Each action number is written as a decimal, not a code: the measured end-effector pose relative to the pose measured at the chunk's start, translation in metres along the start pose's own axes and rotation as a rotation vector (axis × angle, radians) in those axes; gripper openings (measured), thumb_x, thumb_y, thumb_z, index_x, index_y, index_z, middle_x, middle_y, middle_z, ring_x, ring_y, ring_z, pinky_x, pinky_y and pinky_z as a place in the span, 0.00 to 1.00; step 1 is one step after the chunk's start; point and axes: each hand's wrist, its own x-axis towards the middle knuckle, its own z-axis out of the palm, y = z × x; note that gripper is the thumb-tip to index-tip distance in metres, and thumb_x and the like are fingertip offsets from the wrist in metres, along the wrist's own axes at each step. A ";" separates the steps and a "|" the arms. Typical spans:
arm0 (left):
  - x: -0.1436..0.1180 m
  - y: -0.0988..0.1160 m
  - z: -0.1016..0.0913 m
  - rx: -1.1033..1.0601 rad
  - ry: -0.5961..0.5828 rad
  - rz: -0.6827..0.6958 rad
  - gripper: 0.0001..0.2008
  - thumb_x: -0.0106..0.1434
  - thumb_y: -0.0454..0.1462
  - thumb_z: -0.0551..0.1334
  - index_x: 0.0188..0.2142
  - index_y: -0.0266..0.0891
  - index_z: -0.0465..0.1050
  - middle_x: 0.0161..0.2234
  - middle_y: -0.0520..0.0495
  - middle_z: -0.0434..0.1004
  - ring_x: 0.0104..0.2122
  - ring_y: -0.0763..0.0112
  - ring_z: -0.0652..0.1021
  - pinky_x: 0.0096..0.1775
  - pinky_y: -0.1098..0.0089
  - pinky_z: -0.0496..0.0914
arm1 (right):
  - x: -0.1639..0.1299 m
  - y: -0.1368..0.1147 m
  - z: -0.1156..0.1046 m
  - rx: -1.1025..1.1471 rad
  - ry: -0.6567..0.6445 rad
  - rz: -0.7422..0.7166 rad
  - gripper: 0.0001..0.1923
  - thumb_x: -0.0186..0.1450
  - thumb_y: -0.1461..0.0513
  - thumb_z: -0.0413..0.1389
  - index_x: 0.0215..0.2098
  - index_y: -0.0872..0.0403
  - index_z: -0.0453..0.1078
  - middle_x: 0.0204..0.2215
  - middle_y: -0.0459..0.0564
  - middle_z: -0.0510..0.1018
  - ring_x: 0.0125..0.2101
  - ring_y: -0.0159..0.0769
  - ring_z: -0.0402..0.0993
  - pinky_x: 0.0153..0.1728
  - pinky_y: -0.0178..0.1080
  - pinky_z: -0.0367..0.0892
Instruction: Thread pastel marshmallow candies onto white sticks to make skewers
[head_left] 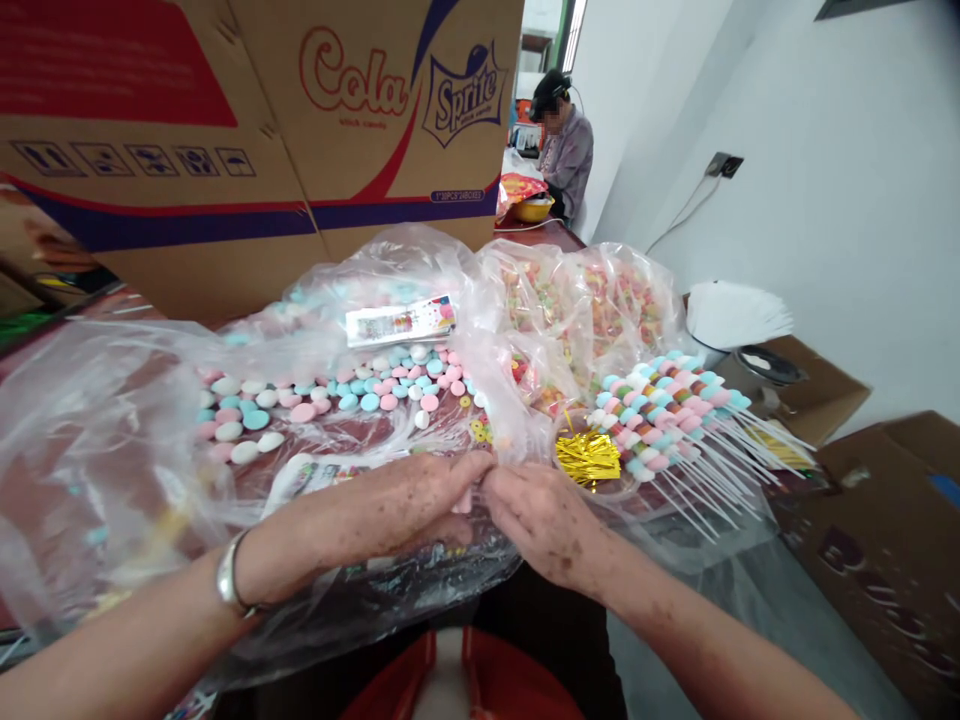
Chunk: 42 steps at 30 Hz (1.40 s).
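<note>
My left hand [424, 495] and my right hand [544, 515] meet over the front of the table, fingertips touching. Below the left hand's fingers a pink candy [463, 500] peeks out, mostly covered. My right hand's fingers are pinched together, and what they hold is hidden. Just behind are loose pink, white and blue candies [367, 385] on clear plastic. A few small ring gummies [480, 432] lie near my fingertips. Right of my hands is a bundle of gold twist ties [589, 456], beside a pile of candy skewers [660, 410] with white sticks.
A large cardboard carton [270, 170] stands behind the candies. Bags of ring gummies [592, 295] and a stack of printed wrappers [401, 322] lie at the back. White sticks [735, 315] and open boxes [814, 385] are at right. Another person [570, 160] works farther off.
</note>
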 end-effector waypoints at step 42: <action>0.030 -0.014 0.001 -1.511 1.248 -0.524 0.06 0.64 0.31 0.61 0.29 0.34 0.70 0.18 0.54 0.69 0.18 0.76 0.73 0.24 0.73 0.75 | 0.022 -0.035 0.036 0.730 0.187 0.481 0.13 0.69 0.58 0.45 0.29 0.52 0.65 0.18 0.40 0.64 0.20 0.29 0.61 0.23 0.32 0.56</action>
